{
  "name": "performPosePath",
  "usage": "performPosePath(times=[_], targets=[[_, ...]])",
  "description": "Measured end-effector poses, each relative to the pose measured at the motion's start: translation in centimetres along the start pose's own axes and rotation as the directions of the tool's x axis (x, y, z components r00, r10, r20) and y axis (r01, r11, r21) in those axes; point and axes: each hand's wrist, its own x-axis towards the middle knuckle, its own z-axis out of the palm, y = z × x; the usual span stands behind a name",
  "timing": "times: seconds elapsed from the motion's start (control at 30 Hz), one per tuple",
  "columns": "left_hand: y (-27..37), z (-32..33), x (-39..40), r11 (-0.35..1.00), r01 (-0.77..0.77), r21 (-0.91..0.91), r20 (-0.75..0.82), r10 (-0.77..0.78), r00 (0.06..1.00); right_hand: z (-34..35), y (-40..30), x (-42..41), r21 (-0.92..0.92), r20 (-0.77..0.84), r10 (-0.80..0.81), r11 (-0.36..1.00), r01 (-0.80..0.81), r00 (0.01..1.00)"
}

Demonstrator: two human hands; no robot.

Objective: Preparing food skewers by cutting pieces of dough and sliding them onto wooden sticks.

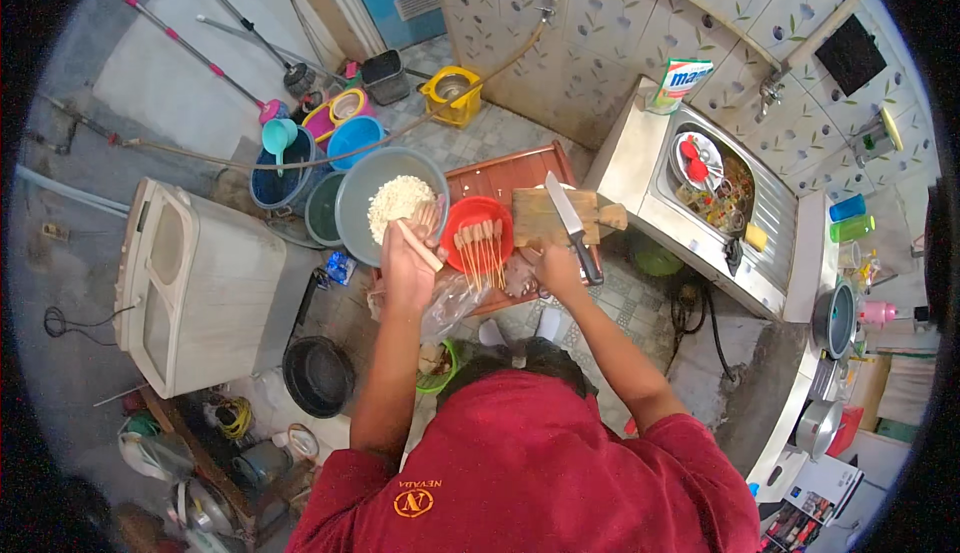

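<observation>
My left hand grips a pale, stick-shaped piece of food at the front rim of a grey plastic basin. Chopped white food pieces lie in the basin, with longer brownish pieces at their right side. Several skewers with brown food on their far ends rest in a red plate, bare ends towards me. Between a clear plastic bag and the knife handle is my right hand; its fingers are mostly hidden. A kitchen knife lies across a wooden cutting board.
Beneath these things stands a low reddish-brown table. Water buckets and a hose are beyond the basin. To the right is a sink holding dishes; a washing machine stands left. A black tub sits on the floor.
</observation>
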Motion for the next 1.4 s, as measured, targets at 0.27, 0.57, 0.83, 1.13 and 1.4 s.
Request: performPosePath(times=[0.27,0.57,0.83,1.13,1.4], targets=[[-4.5,0.7,2.0,0.974,0.070,0.215,0.069,-0.086,0.994,-2.6,5.2,-0.5,-0.201,-0.156,0.134,0.966,-0.164,0.979],[-11.5,1.7,5.4,0.748,0.002,0.664,0.048,-0.045,0.998,-2.5,7.9,-0.2,0.124,-0.012,0.245,0.962,-0.242,0.969],[-17.1,-1.0,9.1,0.472,-0.246,0.847,0.216,0.117,0.969,-4.8,7.3,0.0,0.228,0.095,0.301,0.921,-0.315,0.949],[-19.7,0.0,9.8,0.112,-0.408,0.906,0.381,0.203,0.902,-6.2,7.2,-0.1,0.283,0.196,0.308,0.891,-0.354,0.931],[-21.6,-0.1,10.4,-0.122,-0.501,0.857,0.516,0.193,0.835,-5.8,7.8,-0.4,0.369,0.248,0.184,0.890,-0.268,0.951]])
